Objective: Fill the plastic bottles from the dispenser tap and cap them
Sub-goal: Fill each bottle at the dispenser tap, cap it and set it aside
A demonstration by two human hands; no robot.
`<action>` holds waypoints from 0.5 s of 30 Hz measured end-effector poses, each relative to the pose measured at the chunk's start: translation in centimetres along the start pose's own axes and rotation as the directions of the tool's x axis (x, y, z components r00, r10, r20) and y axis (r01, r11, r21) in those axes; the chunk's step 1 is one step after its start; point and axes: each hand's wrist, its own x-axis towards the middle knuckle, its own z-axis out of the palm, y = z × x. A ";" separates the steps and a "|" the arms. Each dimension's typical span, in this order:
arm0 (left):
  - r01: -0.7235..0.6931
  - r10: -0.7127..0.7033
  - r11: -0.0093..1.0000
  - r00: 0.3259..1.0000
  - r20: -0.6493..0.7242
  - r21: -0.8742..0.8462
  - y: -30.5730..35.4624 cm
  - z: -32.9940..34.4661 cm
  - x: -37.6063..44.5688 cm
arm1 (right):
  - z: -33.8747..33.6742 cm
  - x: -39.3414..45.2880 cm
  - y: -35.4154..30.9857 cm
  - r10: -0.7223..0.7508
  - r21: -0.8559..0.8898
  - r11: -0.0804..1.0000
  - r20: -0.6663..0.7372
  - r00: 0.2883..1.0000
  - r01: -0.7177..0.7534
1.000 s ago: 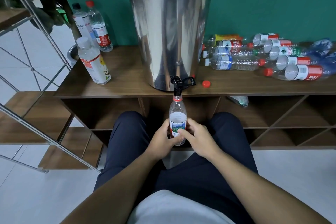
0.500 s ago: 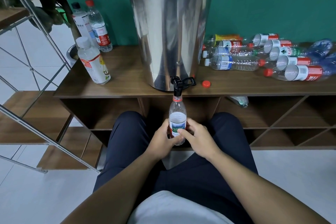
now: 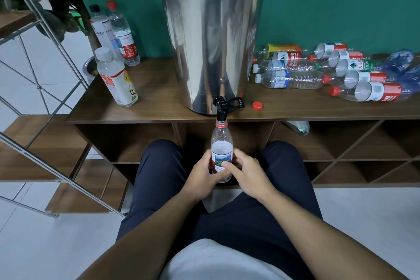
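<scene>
Head camera shows both hands clasping one uncapped water bottle [image 3: 221, 154] upright, its mouth right under the black tap [image 3: 221, 109] of the steel dispenser [image 3: 211, 41]; left hand [image 3: 202, 177] and right hand [image 3: 247, 175] each keep a closed grip on its label. A red cap [image 3: 257, 105] lies on the worktop [image 3: 159, 98] beside the tap.

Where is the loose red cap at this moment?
In the head view, the loose red cap lies on the wooden shelf top, just right of the dispenser tap, near the front edge and left of the lying bottles.
</scene>
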 end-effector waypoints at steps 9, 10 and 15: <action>-0.001 0.001 1.000 1.000 -0.007 -0.002 -0.1 0.0 0.1 | 0.0 0.0 0.0 -0.020 0.001 1.000 -0.007 1.000 0.020; 0.000 0.000 1.000 1.000 -0.007 0.000 -0.1 0.0 0.1 | 0.0 0.0 0.0 -0.020 -0.003 1.000 -0.006 1.000 0.020; -0.003 0.003 1.000 1.000 -0.007 0.004 -0.1 0.0 0.1 | 0.0 0.0 0.1 -0.024 -0.014 1.000 -0.008 1.000 0.024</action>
